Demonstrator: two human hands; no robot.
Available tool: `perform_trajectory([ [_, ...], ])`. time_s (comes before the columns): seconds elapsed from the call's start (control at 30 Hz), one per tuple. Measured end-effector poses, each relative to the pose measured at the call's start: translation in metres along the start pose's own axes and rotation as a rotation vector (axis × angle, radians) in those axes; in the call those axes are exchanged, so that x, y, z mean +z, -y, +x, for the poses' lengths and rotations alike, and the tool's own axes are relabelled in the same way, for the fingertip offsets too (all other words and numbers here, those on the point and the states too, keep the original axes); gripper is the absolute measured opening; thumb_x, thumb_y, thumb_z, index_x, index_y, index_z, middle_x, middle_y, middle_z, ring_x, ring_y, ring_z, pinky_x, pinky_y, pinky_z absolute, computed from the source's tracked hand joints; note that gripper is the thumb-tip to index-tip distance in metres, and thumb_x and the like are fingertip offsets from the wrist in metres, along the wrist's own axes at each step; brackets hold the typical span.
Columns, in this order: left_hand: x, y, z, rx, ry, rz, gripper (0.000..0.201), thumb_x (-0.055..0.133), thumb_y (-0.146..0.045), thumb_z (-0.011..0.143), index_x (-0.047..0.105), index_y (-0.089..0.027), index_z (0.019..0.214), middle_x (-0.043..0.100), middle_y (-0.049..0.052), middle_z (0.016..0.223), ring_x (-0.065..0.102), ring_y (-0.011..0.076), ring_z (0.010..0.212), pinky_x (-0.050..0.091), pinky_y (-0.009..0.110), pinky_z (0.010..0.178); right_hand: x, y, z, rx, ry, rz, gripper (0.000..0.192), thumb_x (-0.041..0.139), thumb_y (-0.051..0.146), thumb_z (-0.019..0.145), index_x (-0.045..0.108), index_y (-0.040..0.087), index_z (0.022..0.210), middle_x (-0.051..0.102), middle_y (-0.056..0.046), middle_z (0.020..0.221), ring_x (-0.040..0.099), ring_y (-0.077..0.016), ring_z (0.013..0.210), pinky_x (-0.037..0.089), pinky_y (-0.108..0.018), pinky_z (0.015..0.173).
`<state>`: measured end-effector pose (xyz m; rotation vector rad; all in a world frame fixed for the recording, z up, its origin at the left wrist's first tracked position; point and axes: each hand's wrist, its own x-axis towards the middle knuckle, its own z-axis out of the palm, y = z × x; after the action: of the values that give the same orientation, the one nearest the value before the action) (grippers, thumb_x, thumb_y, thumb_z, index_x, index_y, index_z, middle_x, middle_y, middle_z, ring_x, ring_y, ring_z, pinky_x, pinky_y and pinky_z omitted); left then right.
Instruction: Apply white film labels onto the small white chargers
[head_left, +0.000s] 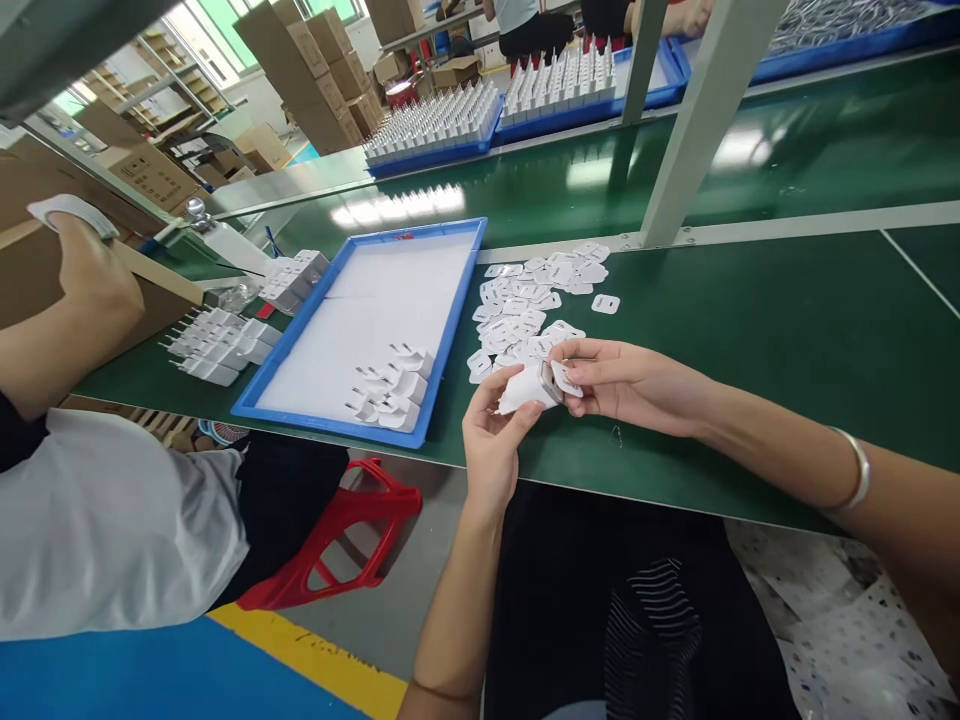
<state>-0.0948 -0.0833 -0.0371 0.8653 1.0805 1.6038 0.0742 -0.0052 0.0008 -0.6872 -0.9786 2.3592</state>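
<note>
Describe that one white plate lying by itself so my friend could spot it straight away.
On the green workbench, find the blue-rimmed tray, then the heap of small white plates to its right. Just off the heap's right side lies the lone plate, with rounded corners and dark marks; unlike its overlapping neighbours, it has bare green all around.

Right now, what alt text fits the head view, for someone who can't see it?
The left hand holds a white plug; the right hand holds a small white plate at its end. Similar plates lie piled beyond on a green table, and a blue tray to the left holds more plugs.
</note>
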Motion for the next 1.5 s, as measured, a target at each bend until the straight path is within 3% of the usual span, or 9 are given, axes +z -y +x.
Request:
perform_trajectory([
  [0.17,0.004,0.003,-0.002,0.05,0.086,0.152,0.04,0.088,-0.024,0.068,0.07,-0.023,0.104,0.071,0.003,0.102,0.065,0.0186,0.098,0.05,0.029,0.09,-0.004,0.005,0.0,-0.053,-0.035,-0.005,0.017,0.074,0.02,0.082,0.072,0.02,0.099,0.06,0.0,0.076,0.056,-0.0118,0.069,0.05,-0.027,0.064],
  [0.4,-0.001,0.0,-0.005,-0.032,0.259,0.033,0.039,0.072,-0.034,0.084,0.064,-0.025,0.121,0.066,0.006,0.107,0.062,0.0208,0.094,0.049,0.032,0.084,-0.001,0.009,-0.003,-0.16,-0.071,-0.286,0.018,0.078,0.024,0.08,0.073,0.019,0.096,0.065,-0.002,0.084,0.058,-0.0109,0.07,0.046,-0.025,0.061],
  [0.6,-0.004,0.0,-0.005,0.008,0.25,0.091,0.034,0.071,-0.038,0.083,0.061,-0.023,0.112,0.059,0.005,0.096,0.054,0.0183,0.087,0.043,0.029,0.08,-0.003,0.011,-0.001,-0.177,-0.133,-0.396,0.024,0.081,0.03,0.077,0.067,0.018,0.092,0.061,0.0,0.074,0.055,-0.0114,0.062,0.036,-0.024,0.047],
  [0.77,-0.004,0.0,-0.008,0.011,0.275,0.086,0.034,0.074,-0.034,0.082,0.06,-0.024,0.111,0.057,0.004,0.096,0.052,0.0162,0.084,0.041,0.026,0.075,-0.005,0.011,-0.001,-0.203,-0.177,-0.441,0.029,0.086,0.03,0.071,0.061,0.019,0.082,0.055,0.003,0.067,0.038,-0.0061,0.054,0.024,-0.023,0.046],
  [0.97,-0.006,0.003,-0.007,0.087,0.284,0.079,0.037,0.078,-0.024,0.078,0.059,-0.025,0.109,0.056,0.004,0.112,0.054,0.0156,0.097,0.044,0.024,0.083,-0.002,0.009,-0.001,-0.209,-0.142,-0.466,0.03,0.08,0.03,0.076,0.073,0.017,0.103,0.064,-0.002,0.074,0.055,-0.0119,0.066,0.044,-0.027,0.06],
  [1.1,-0.008,0.005,-0.005,0.109,0.351,0.059,0.038,0.078,-0.023,0.077,0.057,-0.024,0.109,0.057,0.004,0.109,0.055,0.0157,0.095,0.044,0.025,0.08,-0.001,0.006,-0.001,-0.253,-0.175,-0.562,0.029,0.081,0.035,0.073,0.074,0.015,0.093,0.069,-0.005,0.079,0.057,-0.0135,0.065,0.047,-0.03,0.062],
  [1.27,-0.009,0.005,-0.004,0.138,0.331,0.008,0.036,0.078,-0.024,0.077,0.057,-0.023,0.107,0.056,0.004,0.104,0.055,0.0165,0.095,0.044,0.027,0.085,-0.005,0.008,0.0,-0.329,-0.144,-0.777,0.023,0.081,0.036,0.072,0.068,0.017,0.078,0.064,-0.002,0.08,0.055,-0.0151,0.074,0.044,-0.028,0.065],
  [1.43,-0.009,0.006,-0.003,0.177,0.349,0.026,0.04,0.081,-0.018,0.073,0.06,-0.023,0.107,0.057,0.006,0.11,0.054,0.0175,0.104,0.045,0.025,0.084,-0.01,0.021,-0.003,-0.076,0.097,-0.94,0.02,0.07,0.035,0.083,0.064,0.017,0.075,0.056,0.002,0.064,0.046,-0.0097,0.057,0.036,-0.025,0.054],
  [1.5,-0.01,0.007,-0.004,0.182,0.347,0.036,0.04,0.082,-0.019,0.073,0.063,-0.023,0.108,0.056,0.007,0.115,0.055,0.0184,0.105,0.046,0.026,0.083,-0.011,0.026,-0.004,-0.059,0.072,-0.937,0.021,0.067,0.035,0.086,0.065,0.016,0.077,0.058,0.001,0.065,0.045,-0.0083,0.053,0.035,-0.024,0.051],
])
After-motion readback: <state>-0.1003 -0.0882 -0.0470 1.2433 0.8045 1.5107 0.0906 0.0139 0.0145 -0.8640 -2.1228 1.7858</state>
